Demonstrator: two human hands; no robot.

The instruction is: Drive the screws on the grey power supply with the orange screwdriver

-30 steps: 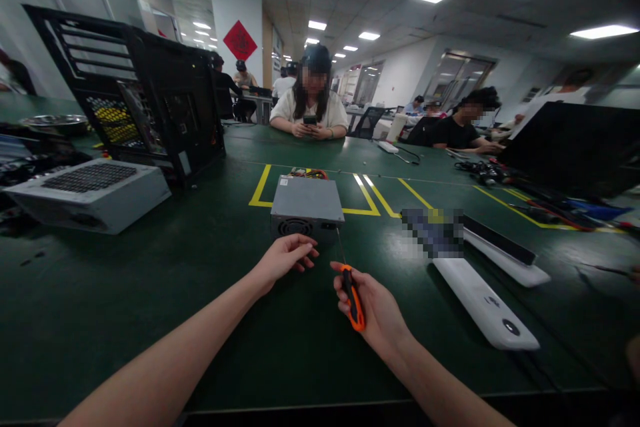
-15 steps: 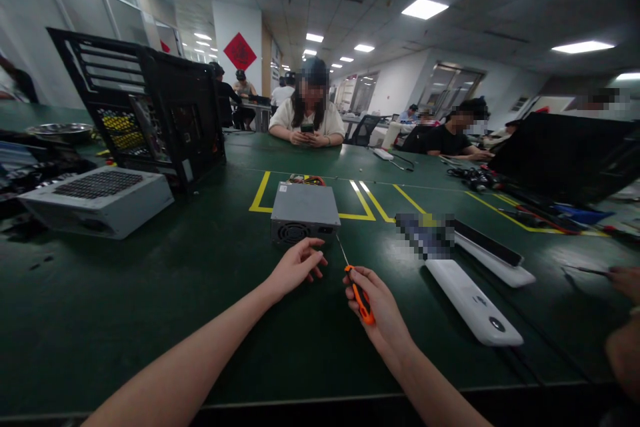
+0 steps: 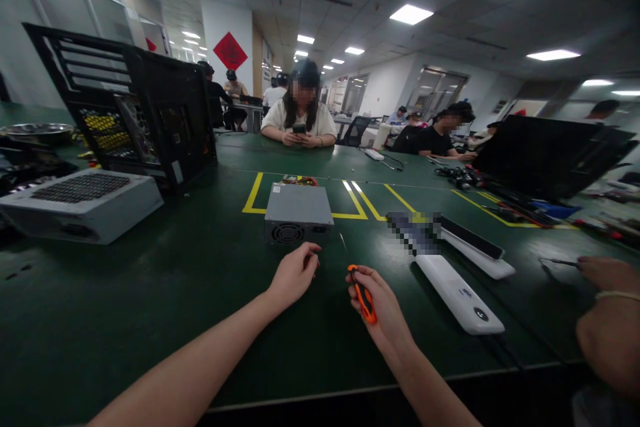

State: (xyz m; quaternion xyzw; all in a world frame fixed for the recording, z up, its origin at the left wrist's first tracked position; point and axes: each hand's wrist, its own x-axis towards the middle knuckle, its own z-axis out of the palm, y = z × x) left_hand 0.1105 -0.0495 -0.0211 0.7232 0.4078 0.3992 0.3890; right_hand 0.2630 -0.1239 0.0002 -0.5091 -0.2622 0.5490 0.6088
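Note:
A grey power supply unit [image 3: 298, 211] lies on the green table [image 3: 150, 280], its fan grille facing me and coloured wires behind it. My left hand [image 3: 294, 274] hovers just in front of it, fingers curled together in a pinch; what they hold, if anything, is too small to see. My right hand [image 3: 379, 307] is closed round an orange-handled screwdriver [image 3: 363, 292], whose thin shaft points up toward the unit's near right corner without touching it.
A black computer case [image 3: 135, 107] and a second grey box [image 3: 80, 203] stand at the left. White flat devices [image 3: 457, 283] lie at the right, with a black panel [image 3: 545, 153] beyond. Another person's hand [image 3: 607, 273] rests at the right edge. People sit across the table.
My view has shifted slightly. Both hands have drawn back a little from the power supply, and my left fingers have curled tighter. A neighbour's hand and arm have come into view at the right.

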